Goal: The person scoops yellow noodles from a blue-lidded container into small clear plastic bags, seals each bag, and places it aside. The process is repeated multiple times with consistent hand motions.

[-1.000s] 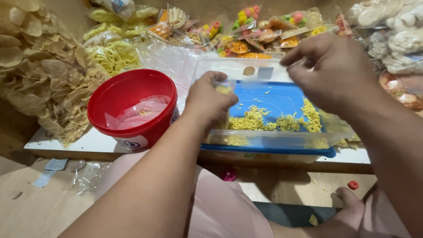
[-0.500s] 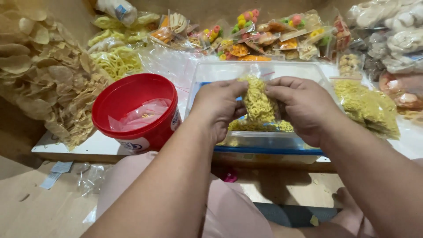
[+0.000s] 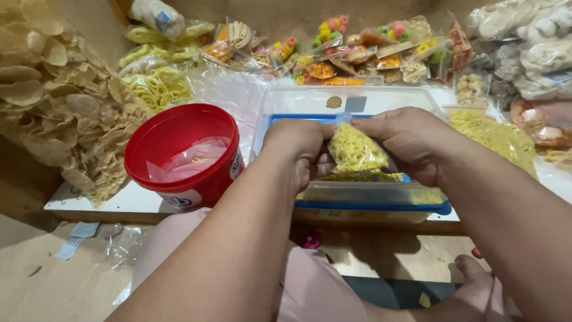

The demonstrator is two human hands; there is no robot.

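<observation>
A small clear bag of yellow noodle snacks (image 3: 356,150) sits mid-frame over the clear plastic tub (image 3: 381,197), pinched between the left hand (image 3: 298,146) and right hand (image 3: 411,140), seemingly at its top edge. The red bucket (image 3: 185,156) stands left.

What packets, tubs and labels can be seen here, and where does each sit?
Small clear bag of yellow noodle snack: held between left hand and right hand, over the tub.
Clear plastic tub: centre, rectangular, blue base.
Red bucket: left, round, white label low on its side.
Clear packets of coloured snacks: back row.
Bags of pale crackers: far right.
</observation>
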